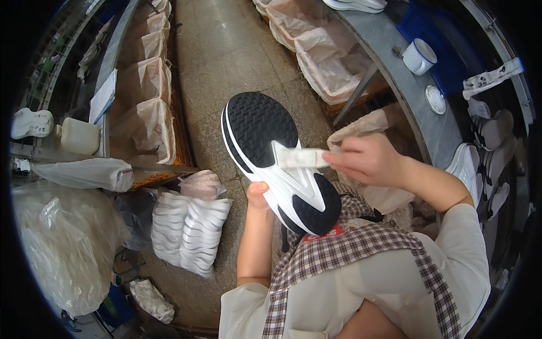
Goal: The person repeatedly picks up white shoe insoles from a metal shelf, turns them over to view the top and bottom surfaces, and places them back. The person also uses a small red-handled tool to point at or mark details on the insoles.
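A shoe sole (262, 121) with black textured tread at both ends and a white middle is held tilted in front of my body. My left hand (258, 195) is closed on its left edge, the thumb showing and the other fingers hidden underneath. Between the fingertips of my right hand (367, 161) is a whitish flat strip (302, 158). Its far end lies over the white middle of the sole; contact cannot be made out for sure. Motion blurs the strip a little, and its exact kind does not show.
Cloth-lined baskets (149, 130) line the left of the aisle, with more lined baskets (322, 62) on the right. A grey bench (395, 73) at right bears a white mug (419, 56) and its lid (435, 100). Bagged white soles (189, 231) lie on the floor.
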